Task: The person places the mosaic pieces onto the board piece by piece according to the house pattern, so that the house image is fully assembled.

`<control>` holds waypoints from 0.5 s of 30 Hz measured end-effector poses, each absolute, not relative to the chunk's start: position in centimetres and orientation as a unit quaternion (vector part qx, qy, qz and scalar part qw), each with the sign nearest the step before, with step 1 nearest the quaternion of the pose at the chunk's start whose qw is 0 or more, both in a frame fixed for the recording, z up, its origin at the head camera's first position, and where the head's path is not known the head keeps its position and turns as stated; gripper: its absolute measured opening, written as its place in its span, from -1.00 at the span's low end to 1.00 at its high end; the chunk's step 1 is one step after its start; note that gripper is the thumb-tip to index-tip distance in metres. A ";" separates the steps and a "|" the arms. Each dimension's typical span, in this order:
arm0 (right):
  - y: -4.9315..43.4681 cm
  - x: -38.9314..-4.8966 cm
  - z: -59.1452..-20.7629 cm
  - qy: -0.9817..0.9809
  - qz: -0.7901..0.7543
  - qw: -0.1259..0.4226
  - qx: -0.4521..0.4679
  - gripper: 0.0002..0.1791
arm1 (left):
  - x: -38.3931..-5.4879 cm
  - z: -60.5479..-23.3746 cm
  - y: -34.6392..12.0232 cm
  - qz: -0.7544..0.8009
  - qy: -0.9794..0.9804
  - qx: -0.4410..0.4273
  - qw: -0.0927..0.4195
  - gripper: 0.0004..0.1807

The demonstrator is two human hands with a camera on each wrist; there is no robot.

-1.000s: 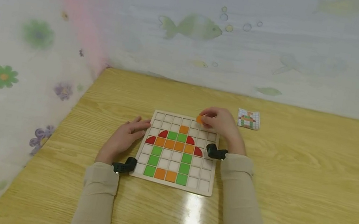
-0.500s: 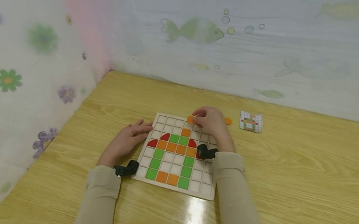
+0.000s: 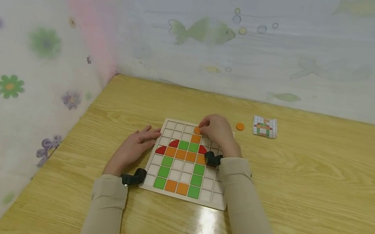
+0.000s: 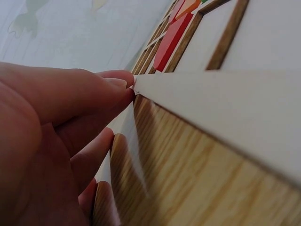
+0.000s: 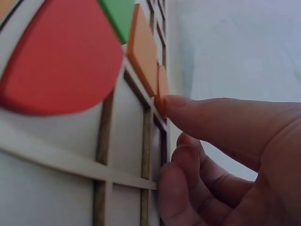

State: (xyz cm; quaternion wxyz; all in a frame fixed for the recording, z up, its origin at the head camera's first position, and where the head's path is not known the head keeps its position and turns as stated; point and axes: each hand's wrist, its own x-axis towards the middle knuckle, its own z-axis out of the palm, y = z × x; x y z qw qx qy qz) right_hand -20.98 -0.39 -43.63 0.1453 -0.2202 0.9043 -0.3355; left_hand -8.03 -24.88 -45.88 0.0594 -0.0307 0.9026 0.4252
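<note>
A wooden grid board (image 3: 181,200) lies on the table, holding green and orange square tiles and red quarter-round pieces. At its far edge my right hand (image 3: 218,131) pinches an orange round disc (image 3: 198,130) over a top-row cell, just beyond an orange square tile (image 3: 196,138). In the right wrist view the thumb (image 5: 207,115) presses against the disc's (image 5: 162,84) edge, and the other fingers curl below. My left hand (image 3: 132,147) rests at the board's left side, fingers stretched out. Its fingertips touch the frame's edge in the left wrist view.
A second orange disc (image 3: 240,126) lies on the table right of the board. Beyond it is a small pattern card (image 3: 265,127) with a coloured grid picture. Patterned walls with fish (image 3: 203,30) and flowers (image 3: 9,86) border the table behind and at left.
My right hand has moved left and down with the orange disc, from the board's far edge into the top row. The second disc has come into view. My left hand stays at the board's side.
</note>
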 end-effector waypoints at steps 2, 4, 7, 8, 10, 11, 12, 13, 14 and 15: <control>-0.3 -20.9 -43.6 0.904 -0.335 0.146 -0.222 -0.86 | -8.1 -45.8 -24.9 0.425 0.903 -0.030 0.060 -0.64; -0.2 -20.9 -43.5 0.902 -0.339 0.152 -0.218 -0.83 | -8.1 -45.8 -24.8 0.424 0.903 -0.033 0.061 -0.64; 0.2 -21.0 -43.4 0.899 -0.352 0.162 -0.204 -0.81 | -8.1 -45.8 -24.8 0.424 0.903 -0.035 0.063 -0.64; 0.4 -21.1 -43.3 0.898 -0.356 0.166 -0.199 -0.80 | -8.1 -45.8 -24.8 0.424 0.903 -0.035 0.064 -0.64; 0.9 -21.4 -43.2 0.898 -0.358 0.169 -0.192 -0.78 | -8.1 -45.8 -24.8 0.422 0.903 -0.036 0.064 -0.64; 1.2 -21.5 -43.2 0.898 -0.359 0.170 -0.191 -0.77 | -8.1 -45.9 -24.8 0.422 0.904 -0.036 0.063 -0.64; 1.5 -21.7 -43.1 0.898 -0.359 0.171 -0.191 -0.76 | -8.1 -45.9 -24.8 0.420 0.904 -0.036 0.063 -0.64; 1.8 -21.8 -43.1 0.899 -0.357 0.170 -0.190 -0.75 | -8.2 -45.9 -24.9 0.420 0.905 -0.035 0.063 -0.64; 2.1 -22.0 -43.0 0.900 -0.355 0.168 -0.190 -0.74 | -8.2 -45.9 -24.9 0.419 0.905 -0.034 0.062 -0.64; 2.5 -22.1 -43.0 0.902 -0.352 0.165 -0.189 -0.73 | -8.2 -45.9 -24.9 0.419 0.905 -0.034 0.062 -0.64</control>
